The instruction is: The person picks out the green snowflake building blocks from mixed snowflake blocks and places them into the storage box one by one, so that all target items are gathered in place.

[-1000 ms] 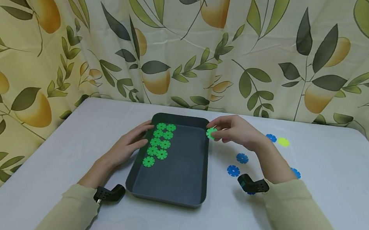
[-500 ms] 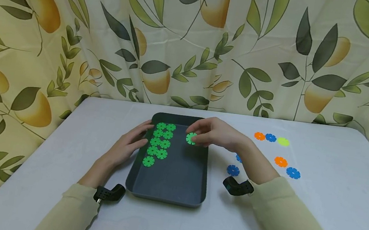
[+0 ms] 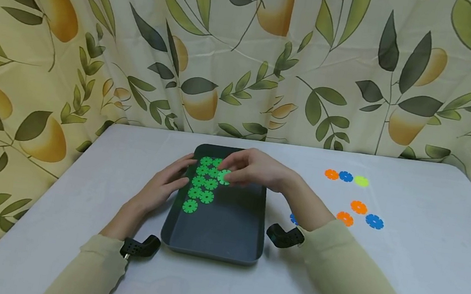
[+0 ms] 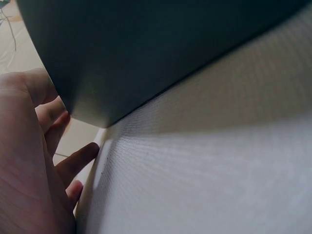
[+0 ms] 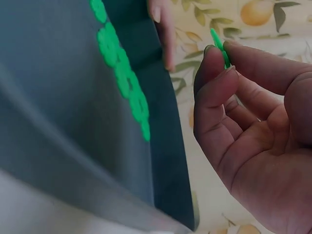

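A dark grey rectangular tray [image 3: 218, 230] sits on the white table, with green notched plastic discs [image 3: 190, 206] laid along its left side in two columns. Over the tray's upper left part, my right hand [image 3: 259, 170] pinches another green notched disc [image 3: 224, 177] between thumb and fingertips. Seen from the right wrist, that disc [image 5: 221, 48] stands edge-on between the fingertips. My left hand [image 3: 162, 182] rests at the tray's left side, its thumb on the rim. The left wrist view shows loosely extended fingers [image 4: 83, 158] beside the tray's outer wall [image 4: 126, 63].
Right of the tray lie loose discs: orange ones [image 3: 358, 207], blue ones [image 3: 374, 222] and a yellow-green one [image 3: 361, 181]. The right forearm partly covers a blue disc [image 3: 293, 219]. A curtain [image 3: 246, 68] printed with leaves and fruit hangs behind the table.
My right hand has carried the green disc leftward from the tray's right rim to beside the green columns, uncovering orange discs on the table. The left hand stays put.
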### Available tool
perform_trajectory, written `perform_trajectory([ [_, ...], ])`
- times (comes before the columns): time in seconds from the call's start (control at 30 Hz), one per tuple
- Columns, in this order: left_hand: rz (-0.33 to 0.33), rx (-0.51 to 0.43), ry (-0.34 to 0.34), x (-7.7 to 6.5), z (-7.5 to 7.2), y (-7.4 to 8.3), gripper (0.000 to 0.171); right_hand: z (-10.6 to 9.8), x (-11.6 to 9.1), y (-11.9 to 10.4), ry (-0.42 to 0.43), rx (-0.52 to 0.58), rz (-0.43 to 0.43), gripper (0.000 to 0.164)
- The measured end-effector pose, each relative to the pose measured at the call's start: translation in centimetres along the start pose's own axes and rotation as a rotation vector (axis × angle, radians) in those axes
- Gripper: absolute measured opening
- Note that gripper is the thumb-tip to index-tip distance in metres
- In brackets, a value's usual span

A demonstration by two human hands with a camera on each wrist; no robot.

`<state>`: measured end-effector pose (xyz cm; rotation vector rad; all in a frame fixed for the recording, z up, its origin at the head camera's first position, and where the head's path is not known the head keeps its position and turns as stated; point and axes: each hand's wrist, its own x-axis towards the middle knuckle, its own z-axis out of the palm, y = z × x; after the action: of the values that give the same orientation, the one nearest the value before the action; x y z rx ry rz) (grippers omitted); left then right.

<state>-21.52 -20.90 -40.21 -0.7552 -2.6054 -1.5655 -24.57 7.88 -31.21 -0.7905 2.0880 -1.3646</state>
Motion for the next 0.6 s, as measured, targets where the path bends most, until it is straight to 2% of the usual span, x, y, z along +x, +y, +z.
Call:
perform_trajectory([
  [0.27, 0.000, 0.005, -0.001, 0.0, 0.0, 0.0, 0.048, 1.5, 1.3, -0.2, -0.056, -0.030, -0.005, 0.033],
  [0.6, 0.001, 0.023, 0.002, 0.0, 0.0, 0.1, 0.048, 2.8, 2.8, -0.1, -0.113, -0.036, 0.034, 0.030],
])
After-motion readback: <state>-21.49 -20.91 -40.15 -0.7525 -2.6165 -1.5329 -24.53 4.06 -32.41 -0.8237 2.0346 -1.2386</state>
